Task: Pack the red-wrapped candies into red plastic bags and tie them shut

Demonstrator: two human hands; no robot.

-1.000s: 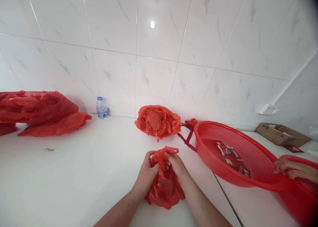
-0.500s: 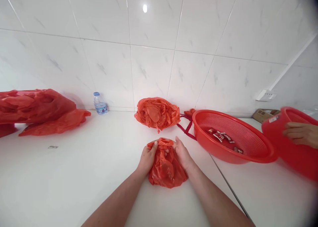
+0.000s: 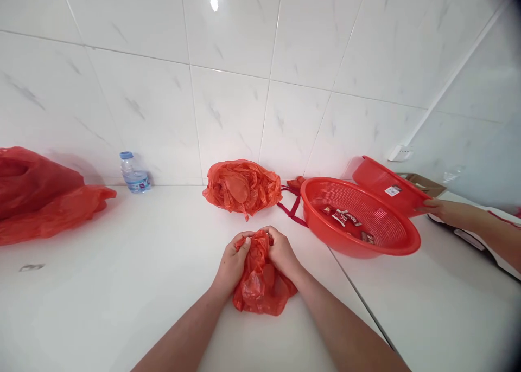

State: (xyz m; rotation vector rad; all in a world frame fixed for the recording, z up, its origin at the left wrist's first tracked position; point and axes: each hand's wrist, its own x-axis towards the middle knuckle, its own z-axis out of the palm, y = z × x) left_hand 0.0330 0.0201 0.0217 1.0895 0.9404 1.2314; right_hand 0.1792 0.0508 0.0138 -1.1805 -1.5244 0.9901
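A red plastic bag rests on the white table in front of me, its top bunched up between my hands. My left hand is closed on the left side of the bag's gathered mouth, thumb on top. On the other side my right hand grips the mouth, fingers curled into the plastic. What lies inside the bag cannot be made out. Just beyond my hands sits a crumpled bundle of red plastic bags.
At right stands a red mesh basket holding several small wrapped packets. A co-worker's hand holds a tilted red basin behind it. A water bottle and a large red bag are at left.
My hands have drawn together and bunched the bag's mouth, which was spread wider before. The co-worker's basin has moved behind the basket and tilted. My view has shifted to the right.
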